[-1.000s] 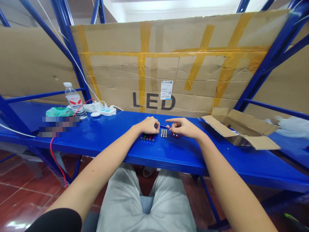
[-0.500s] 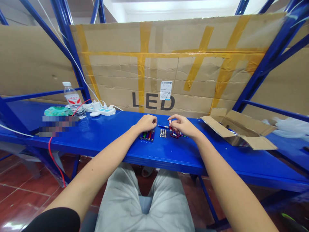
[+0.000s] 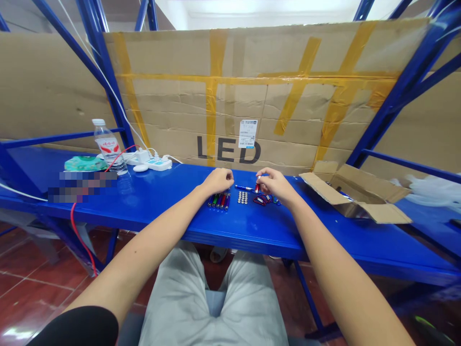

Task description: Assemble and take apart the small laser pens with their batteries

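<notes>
Far left of the button cells, a clear water bottle [image 3: 107, 149] with a red label stands behind a green packet of wet wipes [image 3: 85, 164]; a pixelated patch [image 3: 82, 186] hides what lies in front. Nearer the button cells sit a small white oval object [image 3: 140, 167] and a white power strip [image 3: 153, 165], with a red wire [image 3: 120, 156] running from it.

Just left of the button cells, the left hand [image 3: 218, 181] hangs with its fingers curled, directly beyond a row of about 5 coloured metal tubes [image 3: 219, 201]. Whether it holds anything cannot be told. The button cells [image 3: 243, 197] lie in a tight block of silver discs, with a blue tube [image 3: 244, 188] just behind them.

The 2 hands stay apart, the button cells between them. Just right of the block, the right hand [image 3: 273, 185] pinches a red tube [image 3: 257, 186] upright, above loose red key rings [image 3: 260, 201].

Well right of the button cells stands an open cardboard box [image 3: 355, 192]. Behind the block, a taped cardboard sheet [image 3: 226, 115] reads "LED" in black; its sticker [image 3: 248, 133] is too small to read.
</notes>
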Action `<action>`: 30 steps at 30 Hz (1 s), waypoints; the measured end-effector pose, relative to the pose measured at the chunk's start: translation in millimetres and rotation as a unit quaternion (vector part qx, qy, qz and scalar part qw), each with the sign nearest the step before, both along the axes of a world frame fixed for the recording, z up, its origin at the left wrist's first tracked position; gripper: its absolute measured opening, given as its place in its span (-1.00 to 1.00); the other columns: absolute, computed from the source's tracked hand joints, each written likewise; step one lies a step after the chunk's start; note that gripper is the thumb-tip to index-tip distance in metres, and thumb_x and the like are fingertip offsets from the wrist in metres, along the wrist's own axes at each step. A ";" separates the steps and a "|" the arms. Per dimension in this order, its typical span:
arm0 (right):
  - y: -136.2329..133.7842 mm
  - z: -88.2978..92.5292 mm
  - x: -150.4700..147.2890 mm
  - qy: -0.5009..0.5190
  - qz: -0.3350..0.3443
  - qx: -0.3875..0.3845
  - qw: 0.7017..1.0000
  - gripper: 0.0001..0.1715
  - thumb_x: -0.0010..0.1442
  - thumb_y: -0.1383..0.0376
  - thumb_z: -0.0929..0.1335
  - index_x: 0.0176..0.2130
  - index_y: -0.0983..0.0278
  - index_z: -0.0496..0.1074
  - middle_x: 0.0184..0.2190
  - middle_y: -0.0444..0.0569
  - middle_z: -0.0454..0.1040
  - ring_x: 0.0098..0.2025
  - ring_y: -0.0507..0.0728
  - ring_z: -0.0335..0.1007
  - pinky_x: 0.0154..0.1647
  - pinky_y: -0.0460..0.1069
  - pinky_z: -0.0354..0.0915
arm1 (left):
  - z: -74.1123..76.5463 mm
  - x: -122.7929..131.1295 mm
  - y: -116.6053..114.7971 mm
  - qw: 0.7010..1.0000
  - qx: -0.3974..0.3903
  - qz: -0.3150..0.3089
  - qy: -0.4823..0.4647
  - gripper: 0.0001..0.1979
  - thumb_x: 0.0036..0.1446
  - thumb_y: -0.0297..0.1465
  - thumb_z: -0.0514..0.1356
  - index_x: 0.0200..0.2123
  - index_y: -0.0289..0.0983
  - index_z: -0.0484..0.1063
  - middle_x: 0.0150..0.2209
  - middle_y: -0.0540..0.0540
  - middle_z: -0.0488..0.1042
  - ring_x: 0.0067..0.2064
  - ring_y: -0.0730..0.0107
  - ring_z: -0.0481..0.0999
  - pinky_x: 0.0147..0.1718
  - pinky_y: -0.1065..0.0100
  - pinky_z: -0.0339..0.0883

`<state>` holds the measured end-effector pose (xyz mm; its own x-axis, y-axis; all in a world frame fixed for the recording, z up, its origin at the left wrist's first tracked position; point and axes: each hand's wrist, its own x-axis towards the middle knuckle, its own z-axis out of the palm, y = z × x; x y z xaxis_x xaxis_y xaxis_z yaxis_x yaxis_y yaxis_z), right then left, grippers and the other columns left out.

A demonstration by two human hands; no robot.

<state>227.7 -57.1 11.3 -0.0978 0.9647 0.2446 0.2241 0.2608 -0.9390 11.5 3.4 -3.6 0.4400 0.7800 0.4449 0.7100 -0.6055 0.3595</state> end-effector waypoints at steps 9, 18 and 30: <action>0.3 -0.9 4.1 -0.026 -0.044 0.038 0.998 -0.86 -0.08 0.26 0.35 -0.45 0.29 0.38 -0.71 -0.20 0.26 -0.64 -0.03 0.07 -0.59 -0.09 0.02 | 6.6 5.2 -15.7 0.983 0.003 -0.168 0.074 -0.83 0.07 -0.45 0.15 -0.33 -0.26 0.57 -0.28 -0.08 0.60 -0.23 0.32 0.53 -0.16 0.35 0.33; -1.5 -3.2 2.8 -0.177 -0.060 0.089 0.978 -0.74 -0.04 0.15 0.40 -0.46 0.31 0.40 -0.60 -0.15 0.35 -0.54 0.00 0.16 -0.50 -0.07 0.08 | 5.1 9.3 -18.2 0.975 0.050 -0.167 0.137 -0.71 0.06 -0.56 0.05 -0.32 -0.24 0.57 -0.26 -0.08 0.60 -0.17 0.25 0.47 -0.07 0.27 0.26; -1.4 -6.3 0.8 -0.235 -0.049 0.091 0.966 -0.78 -0.04 0.19 0.40 -0.44 0.30 0.38 -0.56 -0.14 0.39 -0.49 0.03 0.25 -0.49 -0.07 0.15 | 11.7 4.6 -24.9 0.963 -0.018 -0.231 0.138 -0.88 0.01 -0.42 0.22 -0.41 -0.21 0.58 -0.27 -0.02 0.58 -0.11 0.28 0.40 -0.03 0.33 0.22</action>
